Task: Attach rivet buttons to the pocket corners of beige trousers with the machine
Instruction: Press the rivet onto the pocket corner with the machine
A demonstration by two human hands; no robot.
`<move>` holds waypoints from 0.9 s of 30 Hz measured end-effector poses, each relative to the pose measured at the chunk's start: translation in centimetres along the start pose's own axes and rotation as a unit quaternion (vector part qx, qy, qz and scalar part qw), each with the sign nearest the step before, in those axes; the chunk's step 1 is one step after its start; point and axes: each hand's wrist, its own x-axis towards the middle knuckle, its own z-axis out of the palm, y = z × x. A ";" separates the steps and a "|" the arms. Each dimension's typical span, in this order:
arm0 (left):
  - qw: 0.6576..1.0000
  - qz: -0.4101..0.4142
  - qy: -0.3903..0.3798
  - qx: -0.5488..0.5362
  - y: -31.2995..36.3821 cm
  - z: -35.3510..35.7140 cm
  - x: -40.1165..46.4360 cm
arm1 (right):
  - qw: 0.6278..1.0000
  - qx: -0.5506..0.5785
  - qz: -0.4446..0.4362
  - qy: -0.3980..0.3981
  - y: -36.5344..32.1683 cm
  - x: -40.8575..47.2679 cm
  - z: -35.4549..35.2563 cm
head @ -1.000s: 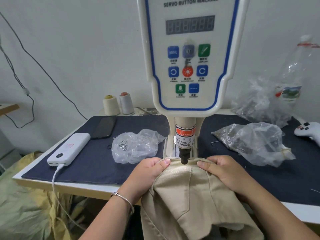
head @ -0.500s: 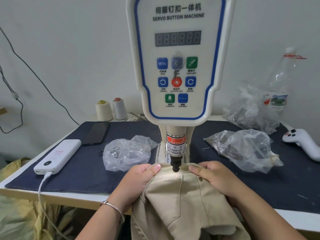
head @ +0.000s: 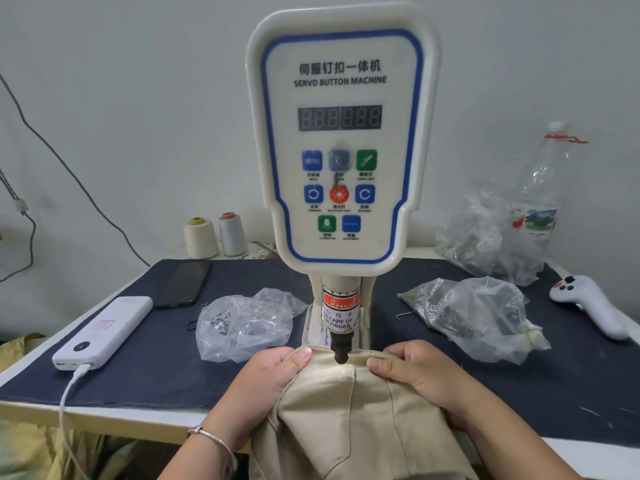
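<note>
Head view, nearest first: we see beige trousers (head: 346, 420) draped over the front edge of the bench (head: 104, 410), their top edge pushed under the machine's punch tip (head: 341, 355). Left hand (head: 273, 379), a silver bangle (head: 214, 441) on its wrist, is pinched closed on the fabric just left of the punch, thumb on top. Right hand (head: 415, 372) is clamped on the fabric just right of it. A red laser dot (head: 343, 371) sits on the cloth at a pocket corner, directly below the tip and between the two hands.

Mid bench, on a dark blue mat (head: 156, 368): a clear bag of small metal parts (head: 242, 323) left of the column, another plastic bag (head: 474, 313) on the right. A white power bank (head: 104, 332) with its cable plugged in lies far left, a black phone (head: 185, 284) just behind it, a white controller (head: 588, 306) far right.

Farther back: the servo button machine (head: 343, 150), display unlit; two thread cones (head: 214, 235); a third bag (head: 485, 244) and a clear bottle (head: 543, 188) by the wall.
</note>
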 end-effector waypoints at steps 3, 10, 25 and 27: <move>1.000 0.006 -0.009 -0.004 0.2 0.0 -0.1 | 1.000 0.007 0.010 0.014 -0.2 -0.1 0.1; 0.999 0.020 -0.047 0.012 0.8 0.0 -0.6 | 1.000 0.009 0.010 0.023 -0.1 0.0 0.1; 1.000 0.010 -0.024 -0.006 0.8 0.1 -0.9 | 1.000 -0.017 -0.014 0.017 -0.5 -0.4 0.6; 1.000 0.007 -0.022 0.002 0.7 0.0 -0.9 | 0.999 -0.022 -0.024 0.019 -0.4 -0.5 0.6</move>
